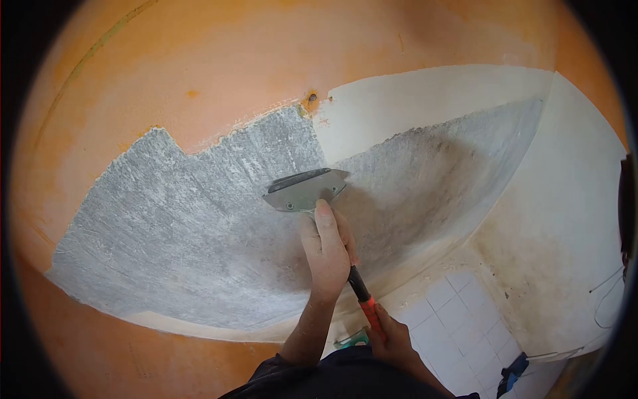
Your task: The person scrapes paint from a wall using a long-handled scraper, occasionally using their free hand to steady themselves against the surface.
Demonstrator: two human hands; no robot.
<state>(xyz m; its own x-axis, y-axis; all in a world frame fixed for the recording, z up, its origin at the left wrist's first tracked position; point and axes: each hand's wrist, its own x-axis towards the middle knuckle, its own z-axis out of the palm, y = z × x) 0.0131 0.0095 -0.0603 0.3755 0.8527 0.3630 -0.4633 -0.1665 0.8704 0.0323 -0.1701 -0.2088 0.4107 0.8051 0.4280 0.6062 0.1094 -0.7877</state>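
Note:
A wide scraper [306, 191] with a grey metal head lies against the grey, scraped part of the wall [199, 226]. My left hand [327, 249], dusty and pale, is wrapped round the scraper just below its head, with the thumb up along the head's lower edge. Lower down, my right hand [392, 336] grips the red and black handle near its end. Pale streaks mark the grey surface above the blade.
Orange paint [199, 66] surrounds the grey area, and a cream patch [412, 96] lies above it. A screw or plug [312, 98] sticks in the wall. Below are floor tiles [458, 312], a green object [352, 339] and a blue object [512, 374]. Cables hang at right.

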